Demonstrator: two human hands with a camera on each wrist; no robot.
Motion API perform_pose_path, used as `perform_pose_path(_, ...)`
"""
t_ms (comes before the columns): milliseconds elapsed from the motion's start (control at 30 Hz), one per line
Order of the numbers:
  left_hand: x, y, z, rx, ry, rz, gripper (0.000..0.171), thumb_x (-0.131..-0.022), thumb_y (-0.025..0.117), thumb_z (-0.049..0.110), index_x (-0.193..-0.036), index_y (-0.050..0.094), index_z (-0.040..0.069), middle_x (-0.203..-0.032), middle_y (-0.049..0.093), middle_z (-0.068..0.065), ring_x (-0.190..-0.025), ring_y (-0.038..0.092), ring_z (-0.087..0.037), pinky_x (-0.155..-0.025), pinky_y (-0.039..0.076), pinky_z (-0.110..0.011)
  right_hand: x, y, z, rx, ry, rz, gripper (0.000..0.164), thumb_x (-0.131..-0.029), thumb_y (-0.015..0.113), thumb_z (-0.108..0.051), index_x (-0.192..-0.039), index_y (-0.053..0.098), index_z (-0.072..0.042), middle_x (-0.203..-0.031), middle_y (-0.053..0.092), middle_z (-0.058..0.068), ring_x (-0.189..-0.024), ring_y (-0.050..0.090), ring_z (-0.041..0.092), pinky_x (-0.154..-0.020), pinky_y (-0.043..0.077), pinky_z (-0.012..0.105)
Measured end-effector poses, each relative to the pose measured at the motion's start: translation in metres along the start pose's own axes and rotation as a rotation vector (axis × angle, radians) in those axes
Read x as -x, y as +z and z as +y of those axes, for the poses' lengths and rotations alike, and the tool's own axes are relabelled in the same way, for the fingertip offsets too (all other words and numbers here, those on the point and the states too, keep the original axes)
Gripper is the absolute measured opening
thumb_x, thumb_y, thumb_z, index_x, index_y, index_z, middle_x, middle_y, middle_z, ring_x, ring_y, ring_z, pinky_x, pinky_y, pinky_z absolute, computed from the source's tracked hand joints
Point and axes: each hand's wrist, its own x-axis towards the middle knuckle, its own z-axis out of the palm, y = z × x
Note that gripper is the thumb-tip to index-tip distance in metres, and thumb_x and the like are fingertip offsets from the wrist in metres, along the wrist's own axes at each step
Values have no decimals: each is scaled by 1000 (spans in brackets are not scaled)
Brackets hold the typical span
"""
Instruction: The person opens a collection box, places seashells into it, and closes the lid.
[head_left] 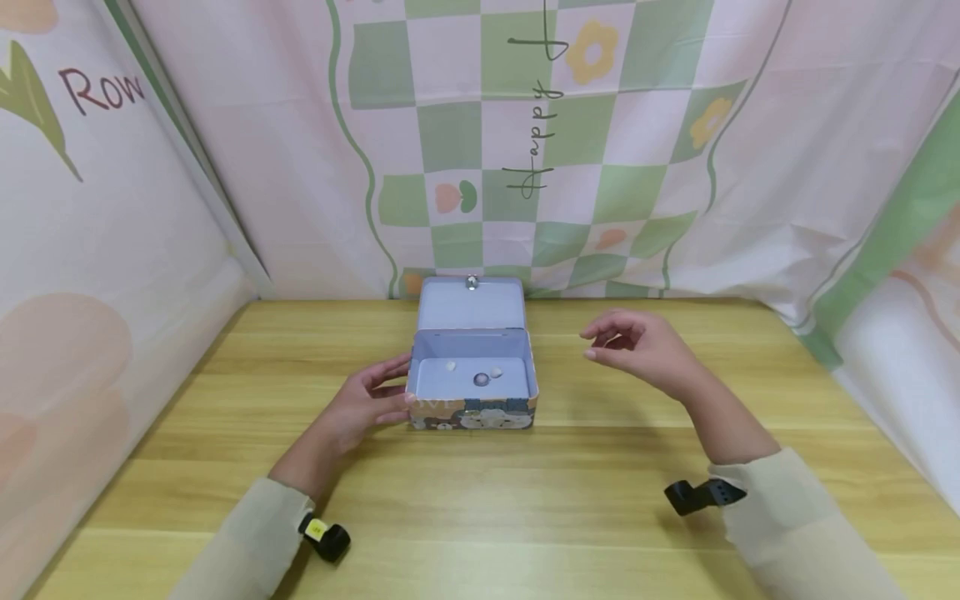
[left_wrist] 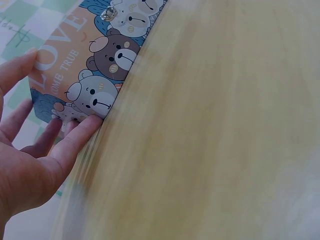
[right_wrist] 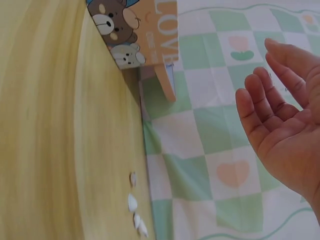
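A lidded tin box [head_left: 472, 414] printed with cartoon bears and the word LOVE stands on the table, its lid [head_left: 471, 305] tipped back. On its pale blue floor lie small shells, a purplish one [head_left: 481, 379] and two whitish ones, one of them a white shell [head_left: 451, 366] at the left. My left hand [head_left: 360, 408] is at the tin's left side with fingers spread, fingertips touching its wall and front corner. To the right of the tin, my right hand [head_left: 637, 348] is raised above the table, fingers loosely bent, palm bare in the right wrist view.
In the right wrist view several small white shells [right_wrist: 132, 202] lie on the table near its back edge. A patterned curtain [head_left: 450, 133] hangs right behind the wooden table [head_left: 480, 517], with more cloth at both sides. Each sleeve carries a black wrist camera [head_left: 330, 542].
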Motion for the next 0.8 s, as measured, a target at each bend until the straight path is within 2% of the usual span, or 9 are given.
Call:
perform_pose_path(233, 0, 0, 1, 2, 5, -6, 76, -82, 72, -4, -149, 39, 12, -149, 37, -13, -127, 45, -35, -94, 54, -39, 12, -11, 13, 14, -8, 60, 23, -89, 73, -14, -106, 67, -1, -104, 63, 15, -84, 64, 15, -70, 58, 23)
perform_pose_path(500, 1, 1, 1, 17, 8, -8, 76, -83, 71, -5, -149, 39, 10, -149, 36, -14, -127, 44, -37, -93, 54, -39, 25, -26, 24, 33, 44, 74, 28, -89, 73, -17, -112, 66, -2, -105, 64, 2, -89, 65, 11, -69, 57, 22)
perform_pose_path(800, 1, 2, 2, 3, 1, 0, 75, -83, 72, -4, -149, 39, 11, -150, 36, -14, -128, 44, -37, -92, 55, -38, 35, -39, 35, 31, 101, 96, 31, -89, 72, -17, -116, 65, -3, -108, 65, 15, -88, 66, 10, -65, 59, 27)
